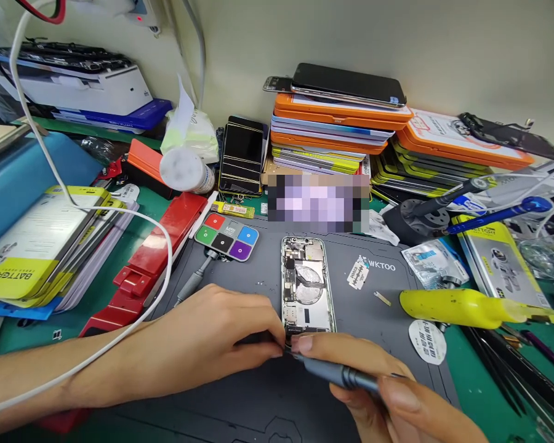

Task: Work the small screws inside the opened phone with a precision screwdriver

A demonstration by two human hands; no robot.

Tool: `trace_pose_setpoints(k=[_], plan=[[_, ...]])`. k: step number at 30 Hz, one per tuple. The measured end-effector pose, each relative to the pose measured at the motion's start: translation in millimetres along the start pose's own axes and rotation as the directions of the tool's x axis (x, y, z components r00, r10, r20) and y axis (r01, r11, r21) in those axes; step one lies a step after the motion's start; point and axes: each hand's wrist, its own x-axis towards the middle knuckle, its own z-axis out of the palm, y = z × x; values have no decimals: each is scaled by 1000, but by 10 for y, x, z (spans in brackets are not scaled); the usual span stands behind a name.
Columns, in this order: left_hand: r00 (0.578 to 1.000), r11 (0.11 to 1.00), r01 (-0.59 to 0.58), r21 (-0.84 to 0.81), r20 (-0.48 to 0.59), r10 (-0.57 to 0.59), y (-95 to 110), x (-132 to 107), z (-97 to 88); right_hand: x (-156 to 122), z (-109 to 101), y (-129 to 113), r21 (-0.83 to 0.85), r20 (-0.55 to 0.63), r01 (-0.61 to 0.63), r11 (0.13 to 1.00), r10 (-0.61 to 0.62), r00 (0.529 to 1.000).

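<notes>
An opened phone (308, 277) lies on the dark grey work mat (240, 412), its circuit board and a round silver coil exposed. The thumb and bent index finger of my left hand (212, 338) are closed on the phone's lower left corner. A slim grey screwdriver (327, 371) is held between the fingers and thumb of my right hand (392, 381). Its tip points at the phone's bottom edge, close to my left fingertips, which partly hide it. A second grey screwdriver (194, 280) rests on the mat to the left.
A coloured screw tray (226, 237) sits behind my left hand. A white cable (170, 246) arcs over my left forearm. On the right lie a yellow bottle (457, 309) and several tweezers (503, 369). Stacked orange cases (337, 111) stand at the back beside battery boxes (32, 246) on the left.
</notes>
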Motion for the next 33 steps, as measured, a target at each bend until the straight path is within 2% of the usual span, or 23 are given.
trace_pose_setpoints(k=[2, 5, 8, 11, 13, 19, 22, 26, 29, 33], plan=[[1000, 998, 19, 55, -23, -17, -5, -4, 9, -25, 13, 58, 49, 36, 0, 999, -1, 999], [999, 992, 17, 128, -51, -11, -17, -10, 14, -44, 87, 163, 159, -29, -48, 986, 53, 998], [993, 965, -98, 244, -46, 112, -35, -14, 6, -39, 163, 233, 253, -50, -130, 959, 147, 988], [960, 867, -236, 439, -36, 279, -56, -13, -5, -53, 179, 254, 238, -11, -143, 961, 150, 989], [945, 816, -269, 511, -25, 327, -66, -7, -8, -71, 168, 252, 229, 9, -137, 964, 139, 990], [947, 810, -282, 514, 13, 322, -71, 13, 0, -92, 165, 251, 268, 27, -162, 950, 160, 987], [950, 815, -278, 509, 19, 312, -77, 15, 2, -114, 157, 256, 221, 22, -157, 962, 156, 987], [945, 795, -292, 531, 32, 326, -85, 7, 4, -155, 103, 223, 58, 61, -35, 998, 32, 998], [935, 751, -317, 580, 56, 351, -78, 3, -2, -159, 79, 201, 30, 129, 45, 999, -49, 990], [932, 744, -334, 579, 85, 352, -66, 8, -22, -152, 98, 220, 85, 80, -11, 996, 4, 997]])
